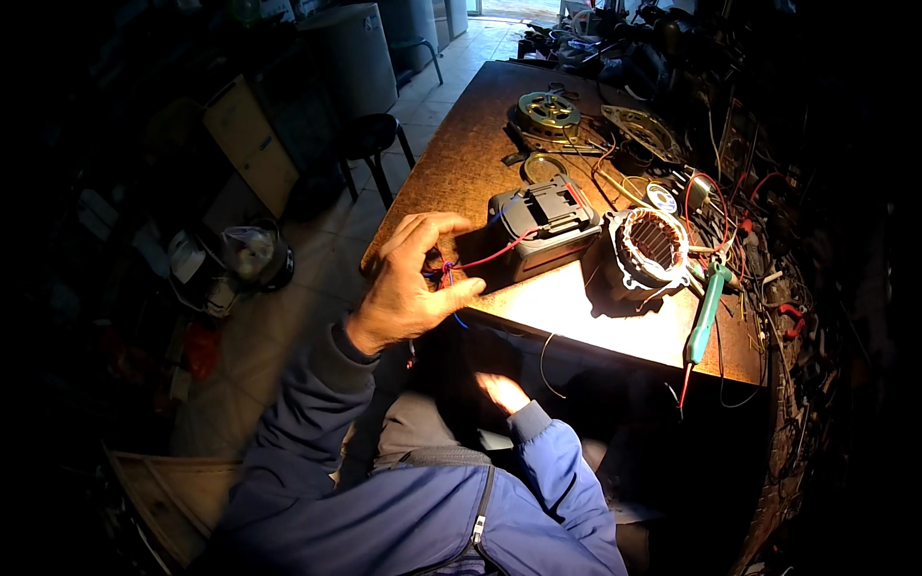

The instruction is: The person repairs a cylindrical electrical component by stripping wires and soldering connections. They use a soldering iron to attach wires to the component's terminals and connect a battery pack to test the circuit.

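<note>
My left hand [399, 288] is raised at the table's near left edge, thumb and forefinger spread in a wide curve. In the gap between them lies a small tangle of red and blue wires [448, 270]; whether the other fingers touch it is hidden. A red wire [499, 252] runs from there to a black tool battery pack [547, 221] just right of the hand. My right hand [501, 391] is low, below the table edge near my lap, with its fingers lost in shadow. Right of the battery stands a motor stator [651, 245] with copper windings.
A green-handled soldering iron [708, 312] lies on the wooden table [461, 144], its tip over the front edge. Beyond are a solder spool [662, 198], a brass-coloured wheel [549, 113] and tangled cables at right. A black stool [370, 136] stands left of the table.
</note>
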A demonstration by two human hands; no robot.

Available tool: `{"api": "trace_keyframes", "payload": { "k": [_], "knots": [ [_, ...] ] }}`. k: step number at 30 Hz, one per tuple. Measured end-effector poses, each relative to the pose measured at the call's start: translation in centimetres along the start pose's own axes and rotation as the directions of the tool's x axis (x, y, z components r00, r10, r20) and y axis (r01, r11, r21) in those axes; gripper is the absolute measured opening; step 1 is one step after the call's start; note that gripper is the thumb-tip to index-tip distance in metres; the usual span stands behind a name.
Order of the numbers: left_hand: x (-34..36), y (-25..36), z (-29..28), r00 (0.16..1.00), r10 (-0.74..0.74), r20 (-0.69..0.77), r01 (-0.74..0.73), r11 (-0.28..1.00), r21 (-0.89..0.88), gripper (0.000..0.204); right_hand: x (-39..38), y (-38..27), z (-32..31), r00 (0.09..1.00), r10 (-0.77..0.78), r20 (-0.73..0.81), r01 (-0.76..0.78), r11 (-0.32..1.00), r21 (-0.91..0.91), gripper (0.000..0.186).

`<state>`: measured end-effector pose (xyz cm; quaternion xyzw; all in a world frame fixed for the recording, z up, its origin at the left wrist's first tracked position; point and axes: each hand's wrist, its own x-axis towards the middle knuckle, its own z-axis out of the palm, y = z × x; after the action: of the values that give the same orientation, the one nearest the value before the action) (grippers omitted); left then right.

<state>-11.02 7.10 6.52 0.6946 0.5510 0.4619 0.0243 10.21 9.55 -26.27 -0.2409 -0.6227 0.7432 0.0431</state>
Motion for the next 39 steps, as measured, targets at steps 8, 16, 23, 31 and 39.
{"api": "trace_keyframes", "payload": {
  "k": [8, 16, 23, 31, 39],
  "knots": [
    [2.8, 0.6, 4.0, 0.985, -0.153, 0.077, 0.143, 0.983, 0.12, 0.107, 1.8, 0.0, -0.2, 0.998, -0.06, 0.0, 0.06, 0.996, 0.072, 0.036],
    [4.2, 0.4, 5.5, 0.993, -0.095, -0.07, 0.1, 0.993, 0.069, 0.09, 2.3, 0.9, 0.4, 0.992, -0.119, -0.034, 0.123, 0.984, 0.132, 0.039],
    [3.5, -1.9, 3.2, 0.947, -0.238, -0.217, 0.222, 0.971, -0.093, 0.076, 1.3, -0.6, 1.7, 0.974, -0.217, -0.06, 0.223, 0.965, 0.136, 0.042],
    [0.1, 4.7, -0.8, 0.955, -0.279, -0.106, 0.217, 0.892, -0.396, 0.096, -0.1, -6.9, 5.6, 0.784, -0.446, -0.431, 0.253, 0.865, -0.434, 0.04],
    [3.2, 15.2, 4.4, 0.999, 0.008, 0.033, 0.007, 0.895, -0.446, 0.128, -13.8, -13.5, 4.7, 0.636, -0.605, -0.479, 0.493, 0.796, -0.35, 0.024]
  ]
}}
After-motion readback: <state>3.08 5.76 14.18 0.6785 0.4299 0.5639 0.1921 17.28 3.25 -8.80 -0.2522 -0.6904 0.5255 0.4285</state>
